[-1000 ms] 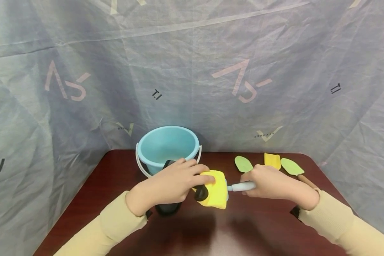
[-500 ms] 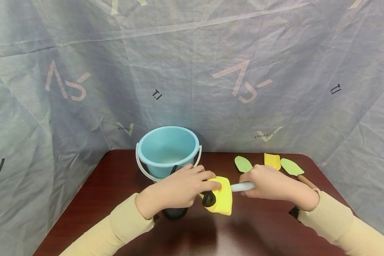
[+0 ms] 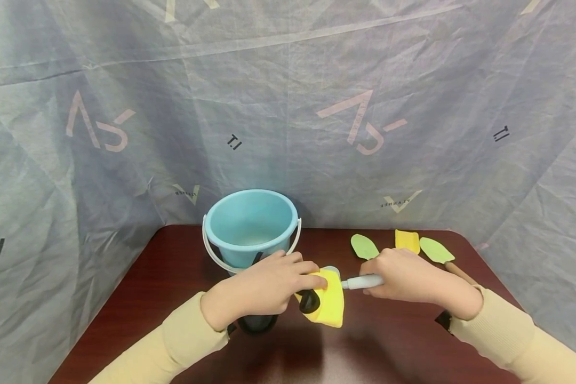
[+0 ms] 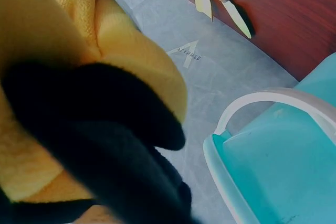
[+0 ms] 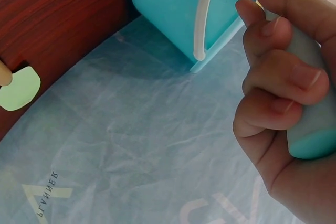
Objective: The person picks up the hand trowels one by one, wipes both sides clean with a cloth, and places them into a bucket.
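Observation:
My left hand (image 3: 273,282) grips a fuzzy yellow cloth (image 3: 333,306) in the middle of the head view. A rounded black piece (image 3: 309,301) shows at the cloth's near side; what it belongs to I cannot tell. From the right, my right hand (image 3: 403,274) holds a tool by its pale grey handle (image 3: 363,281). That tool's light blue head peeks out above the cloth, which hides the rest, so its kind is unclear. Curled fingers (image 5: 294,77) wrap the handle in the right wrist view, where its end is teal. Yellow folds (image 4: 131,45) fill the left wrist view's left side.
A light blue bucket (image 3: 249,250) with a white handle stands behind my left hand. At the back right of the dark red table (image 3: 173,277) lie a green-bladed tool (image 3: 364,246), a yellow one (image 3: 407,241) and another green-bladed one (image 3: 437,250) with a wooden handle. Grey sheeting (image 3: 288,106) hangs behind.
My left hand has slid the cloth right and down over the tool's head, then slightly back left. The tool's blue edge shows above the cloth now. The right hand stays nearly still.

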The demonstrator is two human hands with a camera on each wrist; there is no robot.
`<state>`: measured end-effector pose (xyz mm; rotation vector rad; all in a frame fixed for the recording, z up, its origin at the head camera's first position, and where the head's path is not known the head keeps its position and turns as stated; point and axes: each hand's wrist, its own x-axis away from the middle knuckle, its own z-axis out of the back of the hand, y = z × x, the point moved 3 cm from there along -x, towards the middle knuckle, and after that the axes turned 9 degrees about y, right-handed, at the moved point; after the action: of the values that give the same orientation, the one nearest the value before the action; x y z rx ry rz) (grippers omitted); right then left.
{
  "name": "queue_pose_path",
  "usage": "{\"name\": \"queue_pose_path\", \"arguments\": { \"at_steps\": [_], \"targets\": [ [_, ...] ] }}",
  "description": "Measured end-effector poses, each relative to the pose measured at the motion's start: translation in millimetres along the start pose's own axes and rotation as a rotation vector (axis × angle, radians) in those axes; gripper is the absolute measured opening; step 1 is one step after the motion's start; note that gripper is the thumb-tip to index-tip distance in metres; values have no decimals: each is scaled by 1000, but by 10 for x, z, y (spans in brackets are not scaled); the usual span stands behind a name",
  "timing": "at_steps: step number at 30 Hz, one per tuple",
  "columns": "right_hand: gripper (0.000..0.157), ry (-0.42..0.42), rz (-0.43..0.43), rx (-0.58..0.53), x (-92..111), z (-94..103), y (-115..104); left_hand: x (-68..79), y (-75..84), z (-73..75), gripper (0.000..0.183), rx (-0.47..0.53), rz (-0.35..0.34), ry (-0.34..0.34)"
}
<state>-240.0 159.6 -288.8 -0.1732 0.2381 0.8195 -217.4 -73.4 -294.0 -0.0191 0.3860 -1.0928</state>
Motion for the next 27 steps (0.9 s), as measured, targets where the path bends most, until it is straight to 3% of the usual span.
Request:
{"name": "queue_pose_path", "arguments": {
  "at_steps": [17,27],
  "targets": [
    [24,32,14,48,28,4,-28,58,-53,-21,57,86,58,-73],
    [23,39,15,52,59,38,-29,164,-113,-45,58,129,71,-49]
  ]
}}
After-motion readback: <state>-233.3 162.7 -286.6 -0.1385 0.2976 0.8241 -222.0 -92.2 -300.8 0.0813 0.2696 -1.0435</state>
